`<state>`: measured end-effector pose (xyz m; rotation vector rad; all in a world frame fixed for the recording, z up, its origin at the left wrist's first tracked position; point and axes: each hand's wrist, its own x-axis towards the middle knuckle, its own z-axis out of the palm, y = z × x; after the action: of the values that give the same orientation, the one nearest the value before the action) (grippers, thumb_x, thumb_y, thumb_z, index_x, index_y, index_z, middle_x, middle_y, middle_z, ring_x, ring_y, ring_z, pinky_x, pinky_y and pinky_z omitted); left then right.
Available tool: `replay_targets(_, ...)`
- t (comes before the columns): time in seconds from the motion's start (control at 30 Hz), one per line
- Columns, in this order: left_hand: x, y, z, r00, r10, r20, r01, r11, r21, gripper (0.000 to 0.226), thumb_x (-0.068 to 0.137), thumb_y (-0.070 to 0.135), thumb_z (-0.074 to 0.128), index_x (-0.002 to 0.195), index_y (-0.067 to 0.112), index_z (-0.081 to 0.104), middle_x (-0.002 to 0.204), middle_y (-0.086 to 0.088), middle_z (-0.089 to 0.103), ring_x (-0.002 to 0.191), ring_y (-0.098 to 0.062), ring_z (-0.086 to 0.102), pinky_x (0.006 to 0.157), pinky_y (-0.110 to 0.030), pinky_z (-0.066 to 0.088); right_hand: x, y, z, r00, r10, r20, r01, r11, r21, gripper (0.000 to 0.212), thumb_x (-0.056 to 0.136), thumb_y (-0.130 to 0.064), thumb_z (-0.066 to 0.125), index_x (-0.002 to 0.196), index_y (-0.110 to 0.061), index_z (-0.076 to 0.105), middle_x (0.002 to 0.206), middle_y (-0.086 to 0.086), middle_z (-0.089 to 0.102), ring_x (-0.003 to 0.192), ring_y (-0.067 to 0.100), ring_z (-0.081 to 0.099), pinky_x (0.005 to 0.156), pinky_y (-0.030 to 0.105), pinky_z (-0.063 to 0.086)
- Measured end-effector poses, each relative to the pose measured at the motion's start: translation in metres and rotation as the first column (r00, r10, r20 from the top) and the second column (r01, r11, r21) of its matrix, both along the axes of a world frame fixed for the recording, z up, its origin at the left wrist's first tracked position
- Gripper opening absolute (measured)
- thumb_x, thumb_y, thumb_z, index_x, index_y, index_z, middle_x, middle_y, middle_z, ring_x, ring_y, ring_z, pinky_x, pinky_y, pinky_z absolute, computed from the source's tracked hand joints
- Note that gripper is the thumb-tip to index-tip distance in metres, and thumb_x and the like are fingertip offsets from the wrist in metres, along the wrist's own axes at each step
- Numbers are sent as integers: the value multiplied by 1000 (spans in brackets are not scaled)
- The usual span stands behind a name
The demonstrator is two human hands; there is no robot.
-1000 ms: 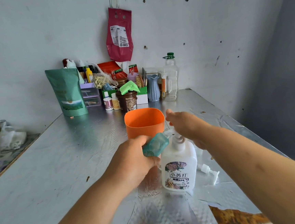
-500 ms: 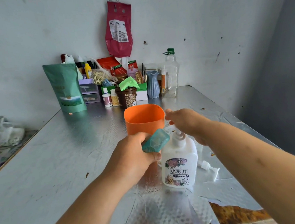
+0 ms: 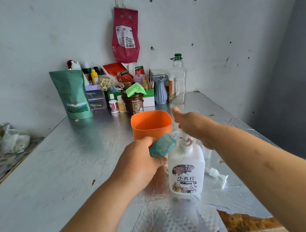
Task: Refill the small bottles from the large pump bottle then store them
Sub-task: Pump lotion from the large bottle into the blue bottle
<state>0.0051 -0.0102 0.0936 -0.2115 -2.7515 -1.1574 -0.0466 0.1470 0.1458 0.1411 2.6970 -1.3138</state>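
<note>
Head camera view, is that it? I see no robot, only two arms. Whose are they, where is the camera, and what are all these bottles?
There is no machine here. A person wears one wide-angle camera on the head, looking forward and down, so the arms are their own. The left hand grips a small teal bottle, tilted with its neck toward the spout of the large white pump bottle. The right hand rests on top of that pump. The pump bottle stands on a silvery table. Just behind it stands an orange cup, and a loose white pump head lies to its right. Against the wall sit a green pouch, a blue vase, a clear bottle and other small containers.
</note>
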Motion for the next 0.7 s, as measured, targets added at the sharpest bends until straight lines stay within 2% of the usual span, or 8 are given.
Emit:
replay_targets(0.13,-1,0,2,1000,-5,-3,5,1000,-5,39,77,31,80,113,33,65,104,11,68,94,-12,62,81,-31,51,-2,0,4,996,43,77,-39,998,-51,78,92,-68,19,146,-13,33,152,9,33,141,29,28,114,46,20)
replay_targets(0.23,-1,0,1,1000,-11,-7,11,1000,-5,39,78,31,80,113,34,65,103,12,68,93,-11,62,81,-31,51,-1,-4,2,999,23,30,-21,999,-37,74,95,-62,16,146,-10,32,152,12,31,141,30,26,114,46,19)
replay_targets(0.3,-2,-1,0,1000,-20,-9,20,1000,6,39,78,30,80,114,34,65,103,13,69,93,-9,62,81,-29,51,3,-6,4,1000,23,-18,-23,999,22,66,100,-51,16,146,-6,29,151,16,33,139,32,30,113,45,23)
replay_targets(0.37,-3,-2,-2,1000,-28,-4,28,999,20,40,77,29,81,114,35,65,103,14,69,93,-8,62,79,-27,50,5,-7,5,998,47,-50,-40,989,140,50,105,-31,15,146,-3,25,145,24,37,132,37,37,108,44,31)
replay_targets(0.47,-5,-2,-5,1000,-28,1,28,999,33,40,76,27,82,112,36,66,102,14,69,93,-8,63,81,-28,50,5,-8,0,992,32,-122,-3,974,226,40,104,-16,17,136,0,34,126,32,49,116,46,49,94,45,42)
replay_targets(0.6,-4,-2,-7,1000,-14,14,14,1000,23,38,75,25,82,109,36,67,101,13,70,93,-9,63,84,-32,51,1,-12,-9,994,33,-109,-4,967,256,40,104,-18,16,135,-3,35,120,32,53,108,46,53,87,45,44)
replay_targets(0.7,-2,-1,-5,1000,-7,9,7,1000,23,38,76,26,81,111,33,67,100,13,70,93,-10,64,84,-33,52,5,-11,-2,998,42,-46,-34,988,152,53,104,-33,11,140,1,32,136,30,44,124,43,44,102,46,36)
